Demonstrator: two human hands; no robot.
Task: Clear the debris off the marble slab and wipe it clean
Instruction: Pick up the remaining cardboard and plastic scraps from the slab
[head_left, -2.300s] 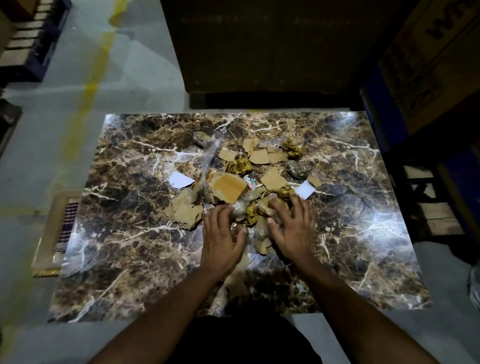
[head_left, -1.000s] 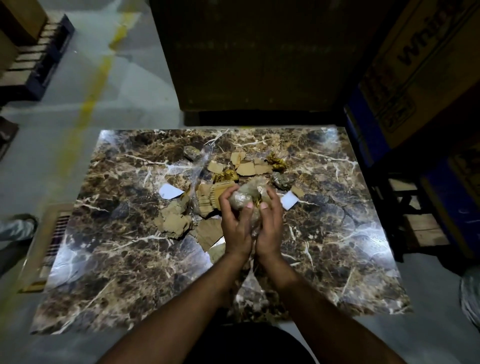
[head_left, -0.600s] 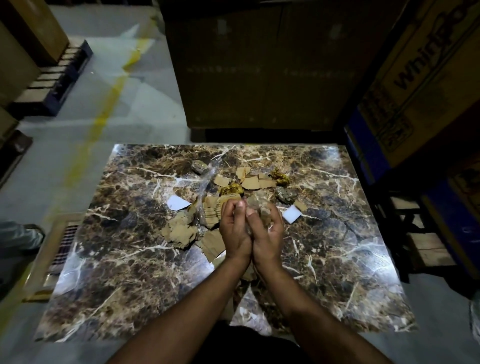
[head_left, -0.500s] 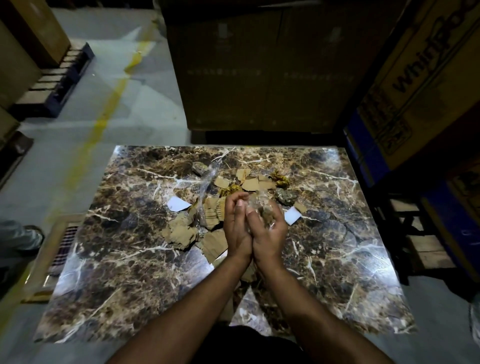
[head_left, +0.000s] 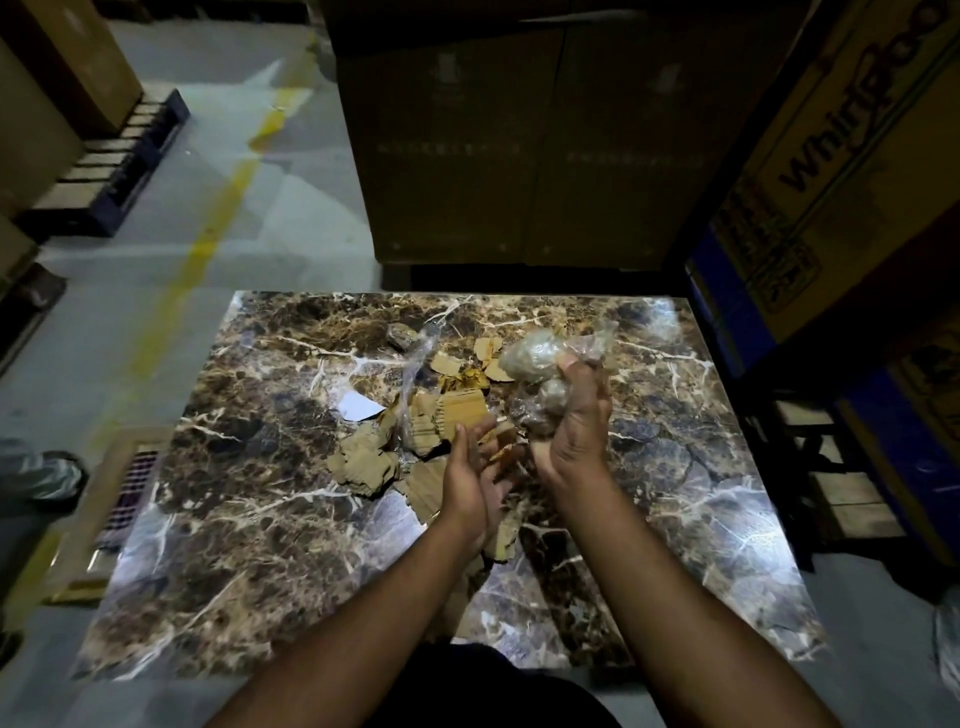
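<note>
On the far left a grey concrete floor with a yellow painted stripe (head_left: 208, 228) runs beside the dark brown, white-veined marble slab (head_left: 270, 545). Left of the slab's middle lies a white paper scrap (head_left: 357, 406), then a heap of torn tan cardboard pieces (head_left: 366, 462) with a strip of clear plastic film (head_left: 415, 358) rising through it. The left hand (head_left: 470, 480) hovers just right of that heap, palm turned inward, fingers nearly straight, holding nothing that shows. Further right, the right hand (head_left: 574, 428) is raised above the slab, fingers curled round a crumpled wad of clear plastic wrap (head_left: 535, 364). The remaining debris lies left and far of both hands, nearer the free left hand, so that hand looks best placed to gather next.
</note>
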